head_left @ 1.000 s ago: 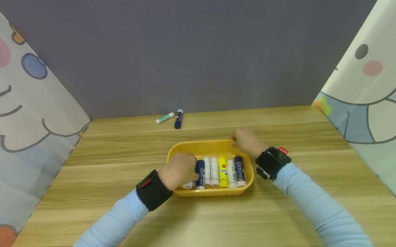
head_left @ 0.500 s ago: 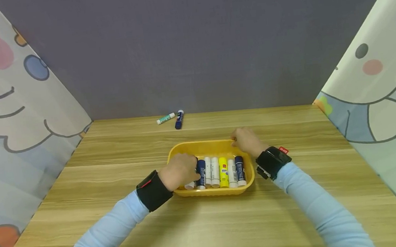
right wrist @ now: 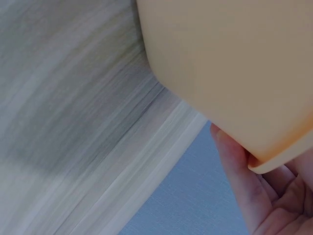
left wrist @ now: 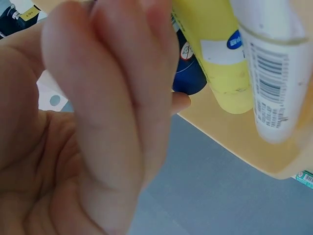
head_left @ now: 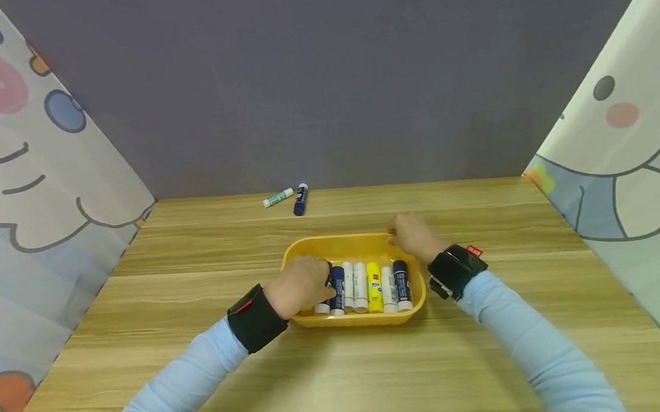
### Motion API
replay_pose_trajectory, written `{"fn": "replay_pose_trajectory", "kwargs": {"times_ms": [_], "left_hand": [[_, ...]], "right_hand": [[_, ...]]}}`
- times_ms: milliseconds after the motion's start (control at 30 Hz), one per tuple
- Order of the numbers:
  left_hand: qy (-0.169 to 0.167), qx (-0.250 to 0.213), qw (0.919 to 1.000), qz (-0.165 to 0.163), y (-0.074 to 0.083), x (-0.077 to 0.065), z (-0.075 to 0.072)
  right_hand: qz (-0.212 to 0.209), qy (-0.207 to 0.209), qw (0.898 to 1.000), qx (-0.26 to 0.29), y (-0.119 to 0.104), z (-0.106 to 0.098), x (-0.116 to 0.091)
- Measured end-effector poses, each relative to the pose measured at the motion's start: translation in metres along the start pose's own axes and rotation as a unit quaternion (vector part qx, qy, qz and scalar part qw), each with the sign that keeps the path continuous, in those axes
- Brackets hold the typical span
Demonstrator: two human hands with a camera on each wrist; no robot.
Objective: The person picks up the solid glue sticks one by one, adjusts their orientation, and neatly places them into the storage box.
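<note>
A yellow plastic basket (head_left: 358,321) holds a row of glue sticks in white, dark blue and yellow, including a yellow glue stick (head_left: 374,288). My left hand (head_left: 298,285) reaches into its left end with fingers curled round a dark blue glue stick (head_left: 322,308), whose white end shows below the hand. In the left wrist view these fingers (left wrist: 98,88) cover most of what they hold; a yellow glue stick (left wrist: 220,54) and a white one (left wrist: 279,78) lie beside. My right hand (head_left: 415,236) grips the basket's far right rim, thumb and fingers around the lip (right wrist: 281,159).
Behind the basket, a green-and-white glue stick (head_left: 278,198) and a dark blue glue stick (head_left: 301,199) lie on the wooden table (head_left: 202,245). A dark grey panel (head_left: 318,87) rises at the back edge, with cartoon-printed sheets (head_left: 65,178) along both sides.
The dark blue glue stick at my left hand has shifted right, up against the row. My right hand keeps its grip on the rim.
</note>
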State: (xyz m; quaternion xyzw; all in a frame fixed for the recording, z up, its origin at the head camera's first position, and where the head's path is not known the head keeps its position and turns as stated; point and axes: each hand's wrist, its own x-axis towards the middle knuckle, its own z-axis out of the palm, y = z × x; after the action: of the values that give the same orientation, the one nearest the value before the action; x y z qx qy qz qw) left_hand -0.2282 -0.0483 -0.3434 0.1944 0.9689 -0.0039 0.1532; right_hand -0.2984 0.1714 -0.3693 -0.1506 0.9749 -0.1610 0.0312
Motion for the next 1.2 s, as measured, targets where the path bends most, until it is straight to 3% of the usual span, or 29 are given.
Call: {"fn": "replay_pose_trajectory", "kwargs": {"times_ms": [367,667,933,1200], "left_hand": [[0.022,-0.02,0.9996,0.0,-0.007,-0.006,-0.01],[0.082,-0.034,0.9958,0.022,-0.025,-0.002,-0.026],[0.129,-0.059,0.9894,0.031,-0.06,0.018,-0.043],[0.162,-0.102,0.9807,0.04,-0.1,0.049,-0.039]], "right_hand": [[-0.013,0.008,1.0,-0.015,0.003,0.002,0.001],[-0.015,0.01,1.0,-0.022,0.002,0.002,0.001],[0.0,-0.008,1.0,-0.02,0.003,0.002,0.003],[0.008,-0.015,1.0,-0.012,0.002,0.002,0.003]]}}
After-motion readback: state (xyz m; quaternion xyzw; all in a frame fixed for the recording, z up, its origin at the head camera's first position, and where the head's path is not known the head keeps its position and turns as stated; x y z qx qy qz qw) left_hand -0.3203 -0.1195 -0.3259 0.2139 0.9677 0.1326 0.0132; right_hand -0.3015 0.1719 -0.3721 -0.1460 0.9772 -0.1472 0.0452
